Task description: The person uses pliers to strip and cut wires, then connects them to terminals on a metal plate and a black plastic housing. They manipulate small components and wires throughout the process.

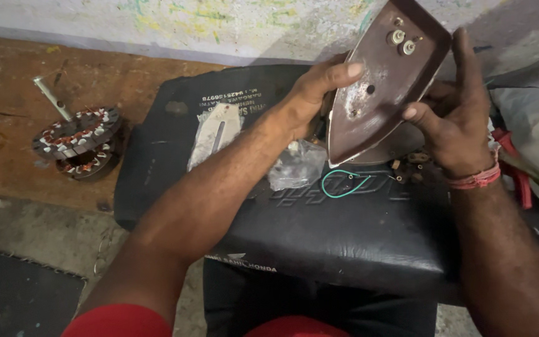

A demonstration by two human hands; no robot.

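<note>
Black padded seat cushion (344, 237) takes up the centre of the view and carries the loose items. To its left runs a worn wooden worktop (14, 93), on which sits a round motor stator (77, 140) with copper windings and a short shaft standing up at a tilt.

Iron sole plate (378, 87) — pointed, brown and scuffed — is held tilted above the far edge of the cushion, its broad end up, with two screw terminals near that end. Left hand (310, 93) grips the plate's left edge, thumb pressed on the brown face, the other fingers behind it. Right hand (453, 115) clamps the right edge, one fingertip curled onto the face; a red thread band circles that wrist.

On the cushion lie a flat pale metal plate (214, 132) with a slot, a crumpled clear plastic bag (296, 165) just below the sole plate, and a looped green wire (343, 185) — near several small dark parts, too small to identify.
</note>
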